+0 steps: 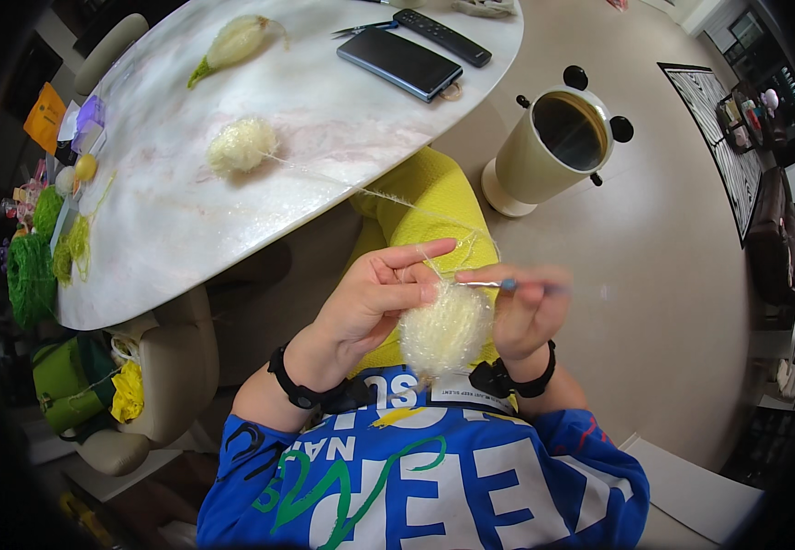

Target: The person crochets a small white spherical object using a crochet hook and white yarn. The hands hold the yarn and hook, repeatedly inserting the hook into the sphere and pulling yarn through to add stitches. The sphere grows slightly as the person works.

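Observation:
Above my lap, my left hand (377,292) pinches the top edge of a cream fuzzy crocheted piece (445,330), its index finger stretched out with yarn over it. My right hand (531,313), partly blurred, holds a crochet hook (490,283) whose metal shaft meets the top of the piece. A thin cream yarn strand (384,196) runs from my hands over the table edge to a cream yarn ball (241,146). Farther back on the table lies a finished-looking cream crocheted piece with a green tip (236,45).
On the marble-look table (184,227) lie a smartphone (399,62), a remote control (443,37) and small scissors (366,28). Green yarn (31,278) sits at its left end. A cream bin (549,148) stands on the floor at right, a chair (177,371) at left.

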